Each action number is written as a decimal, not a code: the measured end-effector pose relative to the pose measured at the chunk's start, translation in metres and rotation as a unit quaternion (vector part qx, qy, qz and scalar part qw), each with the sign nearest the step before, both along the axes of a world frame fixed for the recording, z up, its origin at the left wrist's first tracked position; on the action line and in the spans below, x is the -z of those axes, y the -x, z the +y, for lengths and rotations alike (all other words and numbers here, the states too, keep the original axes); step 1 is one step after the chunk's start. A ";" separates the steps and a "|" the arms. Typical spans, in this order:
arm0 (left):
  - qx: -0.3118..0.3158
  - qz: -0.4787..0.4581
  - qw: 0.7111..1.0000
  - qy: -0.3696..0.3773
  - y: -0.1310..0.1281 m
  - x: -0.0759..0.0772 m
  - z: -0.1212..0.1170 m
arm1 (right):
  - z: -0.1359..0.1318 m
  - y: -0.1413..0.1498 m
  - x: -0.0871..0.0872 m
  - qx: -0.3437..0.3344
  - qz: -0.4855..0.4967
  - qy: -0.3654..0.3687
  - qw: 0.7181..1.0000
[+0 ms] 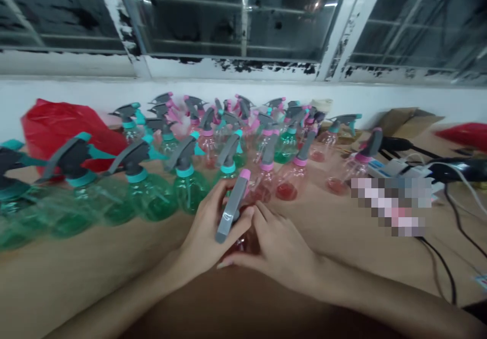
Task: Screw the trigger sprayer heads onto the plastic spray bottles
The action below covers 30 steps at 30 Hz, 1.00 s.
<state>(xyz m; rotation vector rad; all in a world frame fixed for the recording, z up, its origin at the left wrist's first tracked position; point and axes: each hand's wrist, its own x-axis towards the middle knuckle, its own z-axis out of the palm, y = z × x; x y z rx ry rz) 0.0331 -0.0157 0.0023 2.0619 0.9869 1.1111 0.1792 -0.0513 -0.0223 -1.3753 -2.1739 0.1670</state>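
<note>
Close in front of me is a spray bottle with a grey trigger head point(232, 207) and a pink nozzle tip. My left hand point(213, 222) is closed around its neck, just under the head. Lower down, my right hand point(279, 247) wraps around the clear reddish body, most of which the fingers hide. Right behind stand pink-collared spray bottles point(287, 181) with red-tinted bases. To the left runs a row of green spray bottles point(152, 197) with turquoise collars and grey heads.
Many more pink and turquoise spray bottles point(207, 136) crowd the back by the wall. A red plastic bag point(68, 126) lies back left. At right are a brown paper bag point(407, 121), a power strip with cables point(407, 166) and a pixelated patch. Windows line the wall.
</note>
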 end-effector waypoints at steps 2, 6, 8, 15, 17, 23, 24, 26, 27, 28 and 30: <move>-0.012 -0.015 1.000 -0.007 0.013 0.003 -0.001 | 0.003 0.016 0.005 -0.013 0.000 -0.004 1.000; -0.014 -0.015 1.000 -0.011 0.030 0.004 -0.002 | 0.007 0.034 0.014 -0.057 0.012 -0.005 0.998; -0.009 -0.008 1.000 -0.009 0.033 0.002 -0.002 | 0.011 0.032 0.019 -0.096 0.026 0.011 0.995; -0.004 0.013 1.000 0.002 0.031 0.002 0.003 | 0.023 -0.014 0.047 -0.180 -0.011 0.070 0.981; -0.006 0.023 1.000 -0.008 0.032 0.004 0.004 | 0.024 -0.025 0.060 -0.187 -0.025 0.087 0.978; 0.025 0.025 0.999 -0.035 0.033 -0.001 0.006 | 0.023 -0.034 0.079 -0.176 -0.040 0.075 0.981; 0.028 0.020 0.999 -0.036 0.033 -0.002 0.006 | 0.023 -0.034 0.079 -0.177 -0.037 0.076 0.980; 0.034 0.009 0.999 -0.029 0.032 -0.004 0.006 | 0.024 -0.034 0.079 -0.189 -0.033 0.081 0.978; 0.036 0.005 0.999 -0.022 0.032 -0.005 0.006 | 0.025 -0.035 0.079 -0.196 -0.031 0.083 0.977; 0.037 0.003 0.999 -0.015 0.032 -0.005 0.006 | 0.026 -0.036 0.079 -0.201 -0.029 0.086 0.975; 0.036 0.003 0.999 -0.003 0.031 -0.006 0.006 | 0.027 -0.037 0.080 -0.204 -0.024 0.087 0.975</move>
